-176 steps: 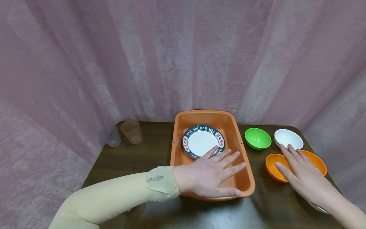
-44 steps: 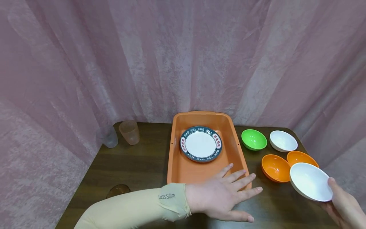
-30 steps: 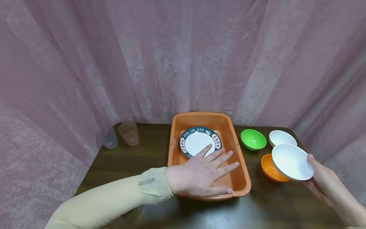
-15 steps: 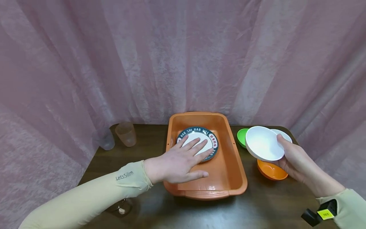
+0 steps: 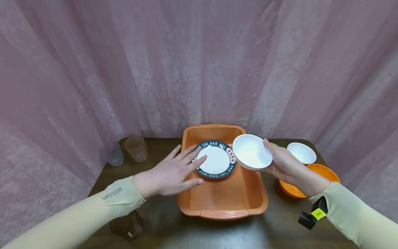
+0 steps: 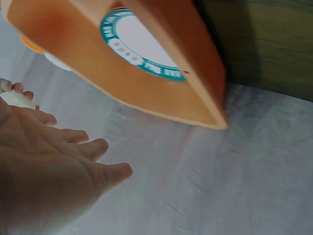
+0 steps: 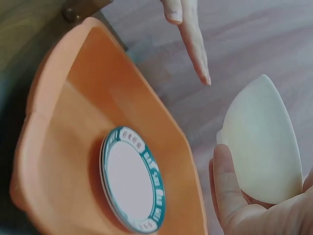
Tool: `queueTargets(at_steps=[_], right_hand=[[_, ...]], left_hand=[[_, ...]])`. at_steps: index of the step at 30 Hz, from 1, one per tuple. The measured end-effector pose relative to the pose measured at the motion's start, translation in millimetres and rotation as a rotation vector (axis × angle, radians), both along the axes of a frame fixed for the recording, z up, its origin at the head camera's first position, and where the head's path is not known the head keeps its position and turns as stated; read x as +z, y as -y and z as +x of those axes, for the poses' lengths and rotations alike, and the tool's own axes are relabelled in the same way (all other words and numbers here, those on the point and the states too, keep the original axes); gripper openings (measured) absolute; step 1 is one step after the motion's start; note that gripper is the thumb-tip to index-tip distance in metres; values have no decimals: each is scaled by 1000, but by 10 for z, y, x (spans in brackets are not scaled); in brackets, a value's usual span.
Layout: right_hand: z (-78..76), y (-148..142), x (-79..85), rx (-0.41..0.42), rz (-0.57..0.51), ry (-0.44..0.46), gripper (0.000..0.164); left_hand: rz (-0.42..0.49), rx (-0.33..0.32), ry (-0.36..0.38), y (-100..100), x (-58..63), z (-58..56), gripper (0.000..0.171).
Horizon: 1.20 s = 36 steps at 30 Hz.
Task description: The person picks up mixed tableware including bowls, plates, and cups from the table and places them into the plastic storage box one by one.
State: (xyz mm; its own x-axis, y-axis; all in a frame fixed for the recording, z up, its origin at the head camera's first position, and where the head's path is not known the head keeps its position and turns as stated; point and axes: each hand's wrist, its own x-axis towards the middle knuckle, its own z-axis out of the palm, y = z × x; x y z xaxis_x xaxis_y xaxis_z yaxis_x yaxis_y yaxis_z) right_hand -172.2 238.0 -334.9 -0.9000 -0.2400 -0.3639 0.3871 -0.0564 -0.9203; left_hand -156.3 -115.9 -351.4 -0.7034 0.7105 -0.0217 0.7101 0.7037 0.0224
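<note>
My right hand (image 5: 287,166) grips a white bowl (image 5: 251,151) by its right side, thumb at the rim and fingers beneath. The bowl is tilted and held above the right wall of an orange plastic tub (image 5: 217,197). Inside the tub lies a round plate (image 5: 214,159) with a dark teal lettered rim; the right wrist view shows layered edges below this plate (image 7: 131,181), like a stack. My left hand (image 5: 169,174), fingers straight and spread, hovers over the tub's left side and holds nothing. In the left wrist view the left hand (image 6: 49,166) is palm up to the camera.
Right of the tub stand another white bowl (image 5: 301,153), two orange bowls (image 5: 324,172) and a green bowl mostly hidden by my hand. Two translucent cups (image 5: 135,148) stand at the back left, a brown glass (image 5: 124,224) at the front left. A pink curtain (image 5: 199,62) hangs behind.
Right hand, earlier over the orange bowls holding nothing, took hold of the white bowl at front right and carried it left to the tub. The left hand moved left across the tub.
</note>
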Motion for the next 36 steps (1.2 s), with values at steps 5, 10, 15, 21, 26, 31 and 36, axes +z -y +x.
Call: queueTargets(at_steps=[5,10,15,21,26,31,36], right_hand=[[-127,248,-15,32,-12,-5,69],[-202,428,-73,68,-30,-32,63],[-236,609,-116,107,26,-27,61],[-219,734,-160,135,82,7,60],[-210,746,-175,136,70,8,60],[-219,741,-165,141,58,-6,59],[-238,784,-157,134,71,1,60]], left_hand=[[10,39,-17,176,-6,-13,76],[11,76,-21,295,-16,-28,77],[35,105,-11,357,-9,-25,78],[46,112,4,372,-11,-39,79],[149,138,154,315,-2,-119,75],[560,258,662,115,13,-235,71],[974,503,1077,-179,-5,-259,71]])
